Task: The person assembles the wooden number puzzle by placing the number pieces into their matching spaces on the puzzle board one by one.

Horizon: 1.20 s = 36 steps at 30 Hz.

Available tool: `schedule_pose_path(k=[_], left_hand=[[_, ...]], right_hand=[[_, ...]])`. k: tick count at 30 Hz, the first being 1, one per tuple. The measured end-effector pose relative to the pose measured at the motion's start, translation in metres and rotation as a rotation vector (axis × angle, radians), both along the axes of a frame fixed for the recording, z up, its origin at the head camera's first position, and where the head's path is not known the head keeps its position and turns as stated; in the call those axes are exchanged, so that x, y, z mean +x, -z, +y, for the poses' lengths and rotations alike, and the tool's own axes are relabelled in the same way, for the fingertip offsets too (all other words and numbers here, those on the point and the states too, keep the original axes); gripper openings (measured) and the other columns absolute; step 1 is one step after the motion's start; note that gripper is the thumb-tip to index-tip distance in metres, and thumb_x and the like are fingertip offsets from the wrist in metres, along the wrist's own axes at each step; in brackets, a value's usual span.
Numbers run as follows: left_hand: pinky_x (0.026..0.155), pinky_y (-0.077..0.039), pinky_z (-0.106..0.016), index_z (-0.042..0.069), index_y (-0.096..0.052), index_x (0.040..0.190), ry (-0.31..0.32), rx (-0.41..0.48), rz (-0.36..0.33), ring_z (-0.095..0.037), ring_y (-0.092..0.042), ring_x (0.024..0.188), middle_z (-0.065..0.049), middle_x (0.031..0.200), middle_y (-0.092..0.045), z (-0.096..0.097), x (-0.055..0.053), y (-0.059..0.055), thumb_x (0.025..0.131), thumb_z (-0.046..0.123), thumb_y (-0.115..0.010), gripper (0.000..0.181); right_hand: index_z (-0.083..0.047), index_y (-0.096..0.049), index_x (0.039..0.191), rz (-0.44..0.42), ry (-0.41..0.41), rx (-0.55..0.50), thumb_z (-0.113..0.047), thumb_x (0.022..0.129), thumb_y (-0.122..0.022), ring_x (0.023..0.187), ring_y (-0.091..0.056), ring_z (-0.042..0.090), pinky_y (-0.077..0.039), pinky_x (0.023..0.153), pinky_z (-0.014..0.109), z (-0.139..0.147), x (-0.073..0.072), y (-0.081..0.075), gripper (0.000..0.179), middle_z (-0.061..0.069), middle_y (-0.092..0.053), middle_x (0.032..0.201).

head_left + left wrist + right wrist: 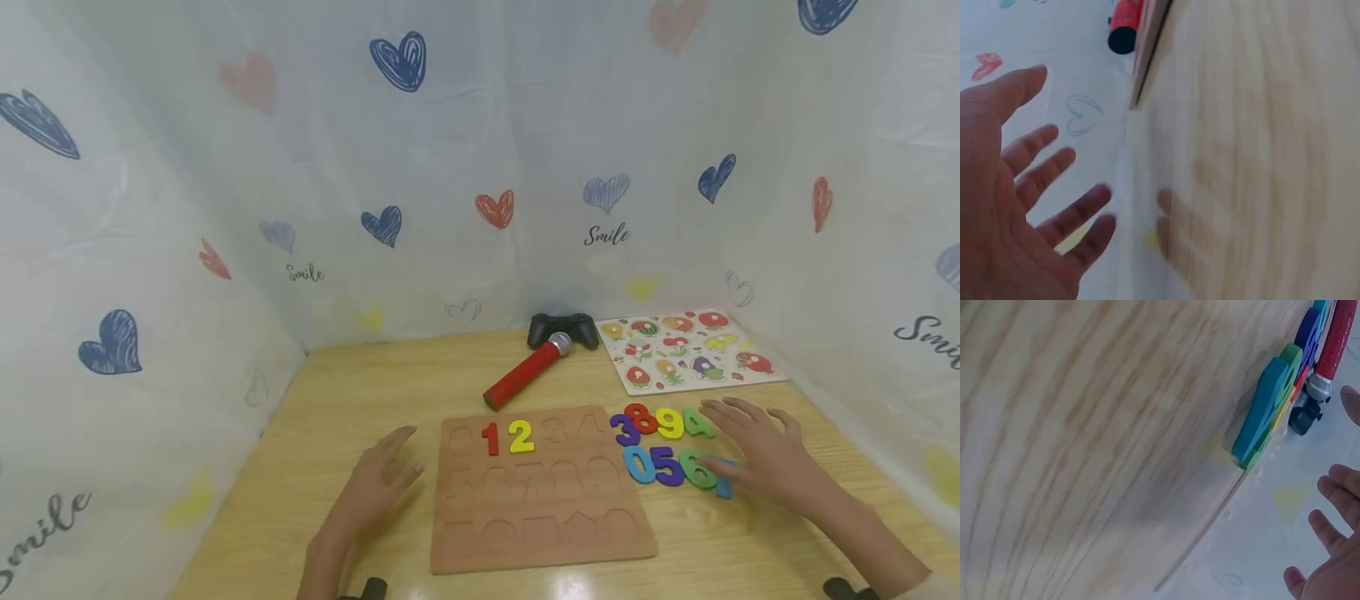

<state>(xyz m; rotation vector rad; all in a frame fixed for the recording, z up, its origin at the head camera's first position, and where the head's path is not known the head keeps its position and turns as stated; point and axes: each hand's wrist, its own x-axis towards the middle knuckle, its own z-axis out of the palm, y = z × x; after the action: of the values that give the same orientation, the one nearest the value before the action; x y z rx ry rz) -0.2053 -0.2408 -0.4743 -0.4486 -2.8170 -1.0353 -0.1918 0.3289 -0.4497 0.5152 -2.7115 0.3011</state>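
Note:
A wooden number puzzle board [540, 542] lies on the table with a red number 1 [491, 439] and a yellow number 2 [521, 437] in its top row. To its left, my left hand [375, 483] hovers with fingers spread, holding nothing. My right hand [765, 454] is over the right end of the loose numbers, its fingers extended. Under it, partly hidden, is a blue number piece [724, 487]. Beside that lie a green 6 [697, 469], purple 5 [667, 466], blue 0 [639, 464], purple 3 [625, 430], red 8 [641, 418], yellow 9 [670, 423] and green 4 [698, 422].
Behind the board lies a red microphone [521, 377], its head against a black game controller [563, 330]. A fruit-picture board [693, 353] is at the back right. Printed curtains [450, 150] enclose the table [360, 383] at the back and sides.

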Motion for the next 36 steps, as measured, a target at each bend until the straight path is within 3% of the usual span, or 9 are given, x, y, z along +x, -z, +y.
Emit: schedule_pose_path(k=[3,8,12,15,19,25,36], left_hand=[[0.104,-0.031,-0.068,0.023,-0.042,0.153,0.037,0.116,-0.066,-0.041,-0.044,0.133,-0.009,0.158,-0.037,0.003,0.000,0.007,0.098,0.041,-0.064,0.062],[0.107,-0.028,-0.066,0.031,-0.044,0.151,0.030,0.160,-0.100,-0.040,-0.043,0.135,-0.004,0.157,-0.039,0.008,-0.001,0.015,0.097,0.046,-0.063,0.059],[0.108,-0.028,-0.063,0.041,-0.046,0.148,-0.011,0.125,-0.126,-0.029,-0.042,0.135,0.010,0.152,-0.043,0.009,0.001,0.022,0.095,0.052,-0.062,0.056],[0.104,-0.033,-0.058,0.048,-0.046,0.146,-0.018,0.029,-0.135,-0.018,-0.039,0.129,0.023,0.147,-0.045,0.012,0.003,0.029,0.093,0.062,-0.059,0.057],[0.097,-0.035,-0.054,0.046,-0.048,0.146,0.003,-0.070,-0.070,-0.017,-0.038,0.123,0.026,0.143,-0.049,0.017,0.006,0.033,0.090,0.065,-0.059,0.060],[0.099,-0.030,-0.052,0.037,-0.055,0.144,0.047,-0.117,0.032,-0.021,-0.040,0.123,0.020,0.146,-0.050,0.019,0.008,0.033,0.090,0.058,-0.064,0.059],[0.094,-0.031,-0.046,0.032,-0.060,0.140,0.064,-0.121,0.010,-0.015,-0.037,0.122,0.021,0.150,-0.046,0.018,0.008,0.030,0.091,0.053,-0.065,0.053]], right_hand=[[-0.007,-0.057,0.135,-0.026,-0.030,-0.030,-0.043,0.078,-0.084,0.128,-0.040,0.041,-0.022,0.091,0.074,-0.011,0.001,-0.001,0.073,0.015,-0.057,0.136],[-0.008,-0.058,0.135,-0.068,-0.108,-0.111,-0.039,0.080,-0.084,0.129,-0.038,0.042,-0.021,0.092,0.071,-0.028,0.001,-0.003,0.069,0.013,-0.060,0.135],[-0.007,-0.060,0.134,-0.084,-0.134,-0.114,-0.042,0.080,-0.083,0.130,-0.039,0.042,-0.021,0.093,0.068,-0.039,-0.001,-0.004,0.068,0.014,-0.061,0.133],[-0.008,-0.062,0.133,-0.126,-0.109,-0.081,-0.047,0.080,-0.081,0.130,-0.039,0.042,-0.021,0.094,0.067,-0.043,-0.002,-0.003,0.069,0.014,-0.062,0.133],[-0.009,-0.063,0.133,-0.159,-0.103,-0.042,-0.051,0.080,-0.080,0.130,-0.040,0.043,-0.020,0.095,0.067,-0.047,-0.002,0.000,0.069,0.015,-0.062,0.133],[-0.013,-0.064,0.133,-0.147,-0.148,-0.027,-0.040,0.079,-0.084,0.130,-0.041,0.042,-0.021,0.096,0.065,-0.052,-0.004,0.005,0.063,0.012,-0.064,0.132],[-0.018,-0.067,0.129,-0.217,-0.164,-0.029,-0.038,0.080,-0.083,0.131,-0.042,0.044,-0.018,0.099,0.068,-0.061,-0.008,0.010,0.055,0.008,-0.064,0.130]])
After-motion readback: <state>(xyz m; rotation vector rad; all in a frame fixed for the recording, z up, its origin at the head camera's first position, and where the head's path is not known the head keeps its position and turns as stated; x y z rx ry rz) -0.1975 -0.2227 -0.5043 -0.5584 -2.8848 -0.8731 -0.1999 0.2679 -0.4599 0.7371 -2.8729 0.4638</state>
